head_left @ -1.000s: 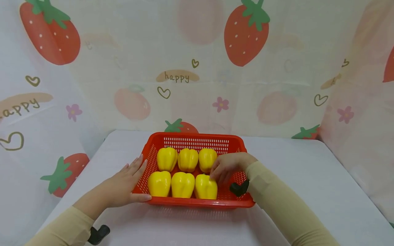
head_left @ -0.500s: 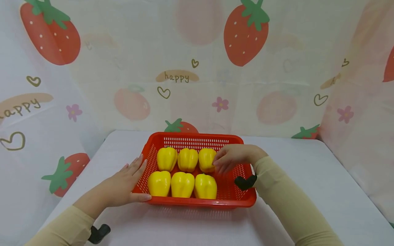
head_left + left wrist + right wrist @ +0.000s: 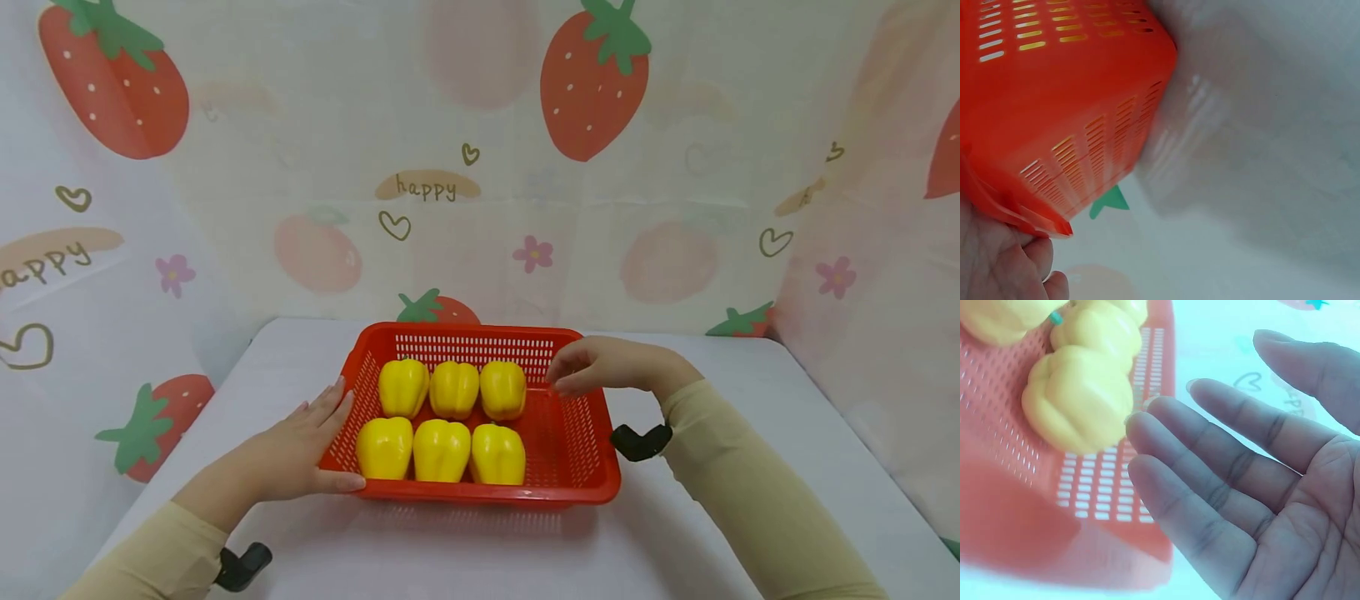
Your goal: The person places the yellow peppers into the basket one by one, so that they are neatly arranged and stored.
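A red plastic basket (image 3: pixel 491 494) with slotted walls holds several yellow bell peppers (image 3: pixel 453 390) in two rows toward its left side. My left hand (image 3: pixel 296 454) rests on the basket's left rim, fingers straight along the side and thumb at the front corner. In the left wrist view that hand (image 3: pixel 1004 262) lies against the rim, under the basket's outer wall. My right hand (image 3: pixel 611 367) is over the basket's back right corner, holding nothing. The right wrist view shows its palm and loosely extended fingers (image 3: pixel 1175 494) beside the nearest bell pepper (image 3: pixel 1079 400).
The basket stands on a white-covered table (image 3: pixel 720 433). Behind and at both sides hangs a pale cloth (image 3: pixel 585 275) printed with strawberries, hearts and flowers. A black wrist mount (image 3: pixel 641 442) sticks out from the right sleeve, close to the basket's right rim.
My right hand has drawn away from the front right bell pepper, moving back and to the right, up to the basket's corner. The left hand and the peppers keep their places.
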Demonstrator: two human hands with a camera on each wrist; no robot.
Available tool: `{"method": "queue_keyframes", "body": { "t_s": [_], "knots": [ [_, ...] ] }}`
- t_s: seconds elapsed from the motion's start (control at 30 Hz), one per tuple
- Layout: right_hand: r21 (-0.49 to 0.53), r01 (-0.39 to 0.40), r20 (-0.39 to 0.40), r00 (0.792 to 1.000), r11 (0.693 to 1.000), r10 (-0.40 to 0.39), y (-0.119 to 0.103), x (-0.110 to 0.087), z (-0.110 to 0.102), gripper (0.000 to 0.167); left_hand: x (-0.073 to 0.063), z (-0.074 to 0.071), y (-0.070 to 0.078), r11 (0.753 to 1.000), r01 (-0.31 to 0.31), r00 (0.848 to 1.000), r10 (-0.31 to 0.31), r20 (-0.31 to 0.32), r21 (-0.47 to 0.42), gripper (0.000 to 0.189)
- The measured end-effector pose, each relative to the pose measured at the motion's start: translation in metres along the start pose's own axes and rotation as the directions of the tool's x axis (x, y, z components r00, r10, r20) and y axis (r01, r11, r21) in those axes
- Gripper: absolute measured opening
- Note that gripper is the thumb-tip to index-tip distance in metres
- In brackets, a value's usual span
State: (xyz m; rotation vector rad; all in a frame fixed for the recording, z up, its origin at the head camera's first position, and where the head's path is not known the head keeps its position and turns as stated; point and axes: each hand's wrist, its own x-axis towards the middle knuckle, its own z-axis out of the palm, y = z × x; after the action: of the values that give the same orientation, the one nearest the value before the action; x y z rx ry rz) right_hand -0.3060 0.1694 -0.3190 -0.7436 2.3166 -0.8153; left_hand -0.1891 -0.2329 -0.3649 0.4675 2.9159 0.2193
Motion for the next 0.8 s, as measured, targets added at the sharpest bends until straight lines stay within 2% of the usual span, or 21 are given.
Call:
{"method": "queue_keyframes", "body": {
  "t_s": [0.23, 0.5, 0.63, 0.8],
  "knots": [
    [-0.036, -0.04, -0.049, 0.998, 0.999, 0.038, 0.007, -0.018, -0.006, 0.019, 0.004, -0.002, -0.001, 1.0, 0.015, 1.0, -0.016, 0.014, 0.014, 0.117],
    [-0.016, 0.009, -0.094, 0.995, 1.0, -0.011, 0.022, -0.042, -0.012, 0.026, 0.008, -0.008, -0.001, 0.999, 0.02, 0.999, -0.021, 0.037, 0.038, 0.109],
    [-0.068, -0.002, -0.146, 0.989, 0.998, -0.008, 0.03, -0.054, -0.01, 0.026, 0.007, -0.012, -0.001, 0.998, 0.02, 0.999, -0.022, 0.031, 0.062, 0.103],
    [-0.207, -0.026, -0.255, 0.967, 0.978, -0.028, 0.041, -0.07, -0.006, 0.027, 0.005, -0.019, -0.002, 0.997, 0.034, 0.999, -0.035, 0.003, 0.074, 0.101]
  ]
}}
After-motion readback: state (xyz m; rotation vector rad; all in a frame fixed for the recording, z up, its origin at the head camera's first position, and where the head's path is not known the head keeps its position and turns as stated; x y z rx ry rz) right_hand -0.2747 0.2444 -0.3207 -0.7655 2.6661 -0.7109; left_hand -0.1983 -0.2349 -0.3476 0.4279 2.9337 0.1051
